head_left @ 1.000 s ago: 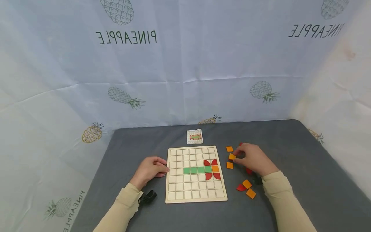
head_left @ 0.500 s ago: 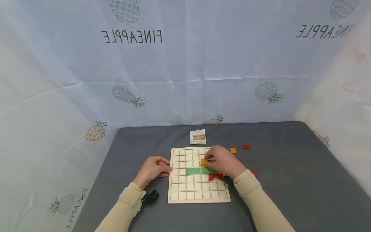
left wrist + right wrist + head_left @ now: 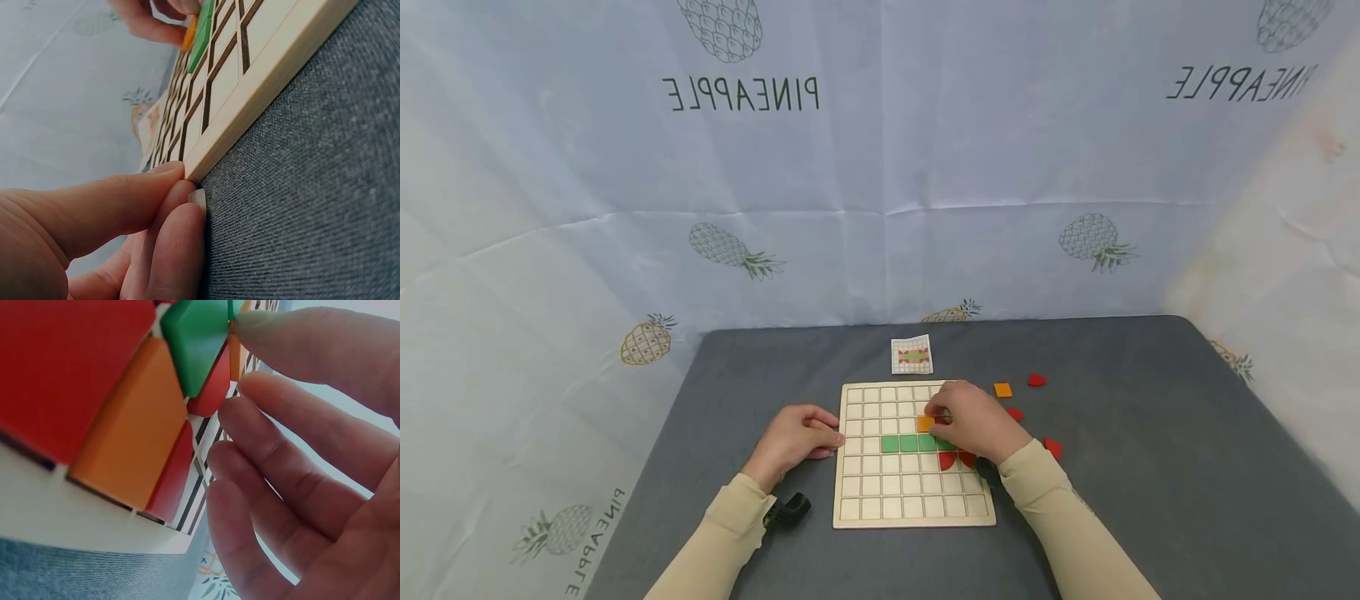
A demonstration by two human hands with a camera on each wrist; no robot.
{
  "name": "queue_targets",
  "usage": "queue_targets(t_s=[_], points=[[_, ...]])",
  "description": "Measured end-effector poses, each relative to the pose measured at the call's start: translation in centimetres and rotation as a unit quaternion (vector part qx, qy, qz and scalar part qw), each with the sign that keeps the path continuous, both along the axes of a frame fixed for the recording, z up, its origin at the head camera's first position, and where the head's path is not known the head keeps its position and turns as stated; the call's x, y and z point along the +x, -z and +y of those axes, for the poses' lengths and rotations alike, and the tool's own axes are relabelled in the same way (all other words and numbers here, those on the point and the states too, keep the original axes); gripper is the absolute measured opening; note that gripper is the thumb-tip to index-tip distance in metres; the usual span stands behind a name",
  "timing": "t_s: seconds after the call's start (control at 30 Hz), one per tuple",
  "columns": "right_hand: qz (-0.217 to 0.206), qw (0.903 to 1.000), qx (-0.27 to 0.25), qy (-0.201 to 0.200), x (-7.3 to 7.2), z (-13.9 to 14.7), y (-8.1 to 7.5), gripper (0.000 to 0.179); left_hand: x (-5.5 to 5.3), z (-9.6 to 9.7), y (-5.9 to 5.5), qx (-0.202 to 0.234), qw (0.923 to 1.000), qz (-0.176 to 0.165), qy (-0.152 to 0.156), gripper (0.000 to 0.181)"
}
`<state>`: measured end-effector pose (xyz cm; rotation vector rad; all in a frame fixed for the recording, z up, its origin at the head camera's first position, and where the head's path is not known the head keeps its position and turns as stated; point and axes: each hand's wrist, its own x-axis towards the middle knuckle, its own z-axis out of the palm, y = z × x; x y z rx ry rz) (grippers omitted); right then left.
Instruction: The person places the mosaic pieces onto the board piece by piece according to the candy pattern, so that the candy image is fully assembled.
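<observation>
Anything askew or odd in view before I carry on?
Nothing visible on the wooden grid board looks askew; the green squares sit in a straight row. One oddity: the backdrop cloth's PINEAPPLE lettering reads mirror-reversed.

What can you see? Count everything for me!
Table: one, dark grey, lower half
Cloth: one or more, pale, behind table
Board: one, pale wood, on table
Card: one, white, behind board
Green squares: four, green, on board
Orange squares: three or more, orange, at and beside board
Red pieces: seven or more, red, on and beside board
Sleeves: two, cream, one per side
Wrist gear: two, black, by sleeves
Left hand: one, bare, at board's left edge
Right hand: one, bare, holding an orange square
</observation>
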<state>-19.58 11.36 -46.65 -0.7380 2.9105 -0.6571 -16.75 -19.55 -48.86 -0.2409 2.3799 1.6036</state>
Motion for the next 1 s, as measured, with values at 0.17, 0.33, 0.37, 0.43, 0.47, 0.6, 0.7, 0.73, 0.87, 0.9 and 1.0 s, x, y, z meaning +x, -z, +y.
queue_targets(t_s=[0.17,0.33,0.37,0.43,0.47,0.6,0.7,0.73,0.87,0.9,1.0], points=[[0.012,0.9999,-0.002,0.003,0.1,0.3,0.2,0.012,-0.1,0.2,0.0,0.002,1.0000,0.001,0.001,0.027],[0.017,0.9998,-0.005,0.003,0.3,0.4,0.3,0.009,-0.1,0.4,0.0,0.001,1.0000,0.002,0.005,0.028],[0.019,0.9998,-0.005,0.002,0.4,0.5,0.3,0.008,-0.1,0.4,0.0,0.001,1.0000,0.003,0.006,0.028],[0.023,0.9997,-0.005,-0.001,0.5,0.6,0.2,0.007,-0.1,0.5,0.0,0.000,1.0000,0.003,0.008,0.027],[0.022,0.9997,-0.008,0.000,0.6,0.8,0.1,0.006,-0.1,0.5,0.0,-0.001,1.0000,0.003,0.009,0.027],[0.021,0.9995,-0.018,0.017,1.0,1.9,-0.5,0.008,0.0,0.6,-0.1,-0.005,0.9999,0.003,0.013,0.029],[0.019,0.9992,-0.017,0.030,1.6,3.4,-1.2,0.009,0.0,0.5,-0.2,-0.006,0.9999,0.003,0.011,0.030],[0.019,0.9992,-0.012,0.034,1.8,4.0,-1.4,0.009,0.0,0.4,-0.2,-0.007,0.9999,0.003,0.011,0.031],[0.029,0.9985,0.009,0.045,2.9,6.9,-1.8,0.008,0.0,0.2,-0.3,-0.010,0.9999,0.003,0.009,0.031],[0.032,0.9983,0.014,0.047,3.2,7.6,-1.9,0.008,0.0,0.1,-0.3,-0.012,0.9999,0.002,0.008,0.031],[0.034,0.9980,0.023,0.049,4.4,9.6,-1.8,0.007,0.0,0.0,-0.1,-0.020,0.9998,-0.001,0.002,0.030]])
